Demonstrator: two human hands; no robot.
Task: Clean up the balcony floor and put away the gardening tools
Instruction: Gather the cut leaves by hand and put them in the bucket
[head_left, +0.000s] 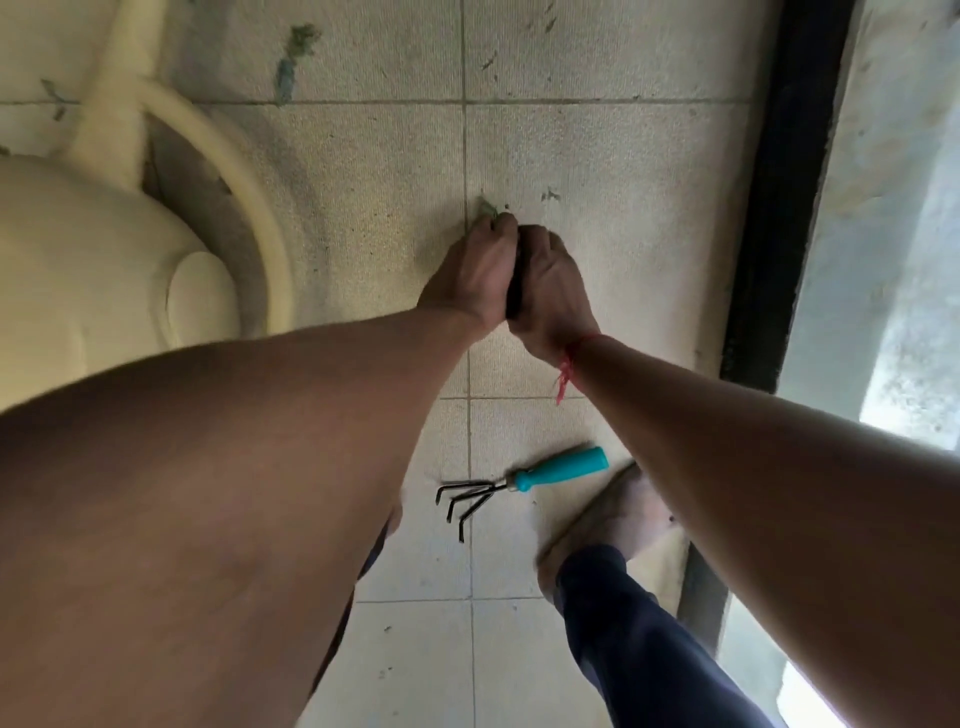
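Rake: hand rake (524, 483) lies on the tiles beside the foot, teal handle pointing right, tines left.
Hands: left hand (475, 273) and right hand (550, 291) are pressed together, cupped, fingertips on a green scrap (487, 208).
Gap: rake's behind both hands, right arm nearer.
Beyond: more leaf bits (296, 57) on floor.

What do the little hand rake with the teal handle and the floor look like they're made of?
Small hand rake: dark bent prongs look like painted metal; smooth, evenly coloured teal handle is probably plastic. Balcony floor: square beige tiles with grout lines and a matte, grainy surface, likely ceramic or stone.
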